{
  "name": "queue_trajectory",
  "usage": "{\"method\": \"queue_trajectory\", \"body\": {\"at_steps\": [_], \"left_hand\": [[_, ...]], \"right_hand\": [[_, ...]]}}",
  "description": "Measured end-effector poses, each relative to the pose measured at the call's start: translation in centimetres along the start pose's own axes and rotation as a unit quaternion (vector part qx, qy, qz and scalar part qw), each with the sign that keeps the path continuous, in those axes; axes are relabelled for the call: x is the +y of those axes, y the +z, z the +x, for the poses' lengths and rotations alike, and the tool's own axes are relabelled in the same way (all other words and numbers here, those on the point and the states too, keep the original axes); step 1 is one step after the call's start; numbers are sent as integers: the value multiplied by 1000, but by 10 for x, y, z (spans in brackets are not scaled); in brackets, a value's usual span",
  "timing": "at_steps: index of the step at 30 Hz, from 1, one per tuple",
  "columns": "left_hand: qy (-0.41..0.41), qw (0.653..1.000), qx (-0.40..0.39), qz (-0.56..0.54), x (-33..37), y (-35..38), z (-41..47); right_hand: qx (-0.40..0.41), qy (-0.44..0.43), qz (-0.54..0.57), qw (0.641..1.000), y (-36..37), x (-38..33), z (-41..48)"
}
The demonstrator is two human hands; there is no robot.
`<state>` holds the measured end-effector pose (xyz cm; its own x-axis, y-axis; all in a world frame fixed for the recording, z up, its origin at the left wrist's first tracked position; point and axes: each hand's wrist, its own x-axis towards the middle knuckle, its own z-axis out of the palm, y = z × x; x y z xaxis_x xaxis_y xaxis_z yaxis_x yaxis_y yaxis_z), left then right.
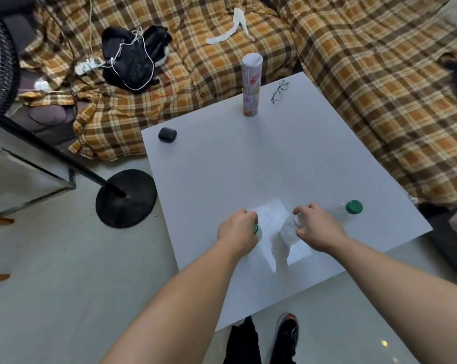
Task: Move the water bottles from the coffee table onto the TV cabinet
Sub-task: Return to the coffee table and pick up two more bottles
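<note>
My left hand [237, 231] grips one water bottle [257, 232], my right hand [318, 227] another bottle [287, 232], near the coffee table's [222, 166] front edge; third bottle [349, 210] stands untouched at right.

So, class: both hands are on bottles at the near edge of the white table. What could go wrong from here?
1. The right hand grips a clear bottle from above; thin plastic might slip or buckle.
2. Reaching on, an arm could knock the third bottle near the table's right edge.
3. The left hand hides its bottle, so that grip cannot be judged.
</note>
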<state>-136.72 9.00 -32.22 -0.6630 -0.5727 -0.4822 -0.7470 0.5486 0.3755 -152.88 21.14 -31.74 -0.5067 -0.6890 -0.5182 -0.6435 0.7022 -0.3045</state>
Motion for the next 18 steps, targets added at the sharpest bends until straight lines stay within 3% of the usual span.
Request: {"method": "queue_trajectory", "body": {"at_steps": [7, 18], "left_hand": [[-8, 999, 36, -9, -10, 1, -1], [-8, 999, 36, 23, -5, -14, -26]], "right_hand": [[62, 7, 54, 997, -5, -2, 1], [135, -44, 38, 989, -45, -7, -14]]}}
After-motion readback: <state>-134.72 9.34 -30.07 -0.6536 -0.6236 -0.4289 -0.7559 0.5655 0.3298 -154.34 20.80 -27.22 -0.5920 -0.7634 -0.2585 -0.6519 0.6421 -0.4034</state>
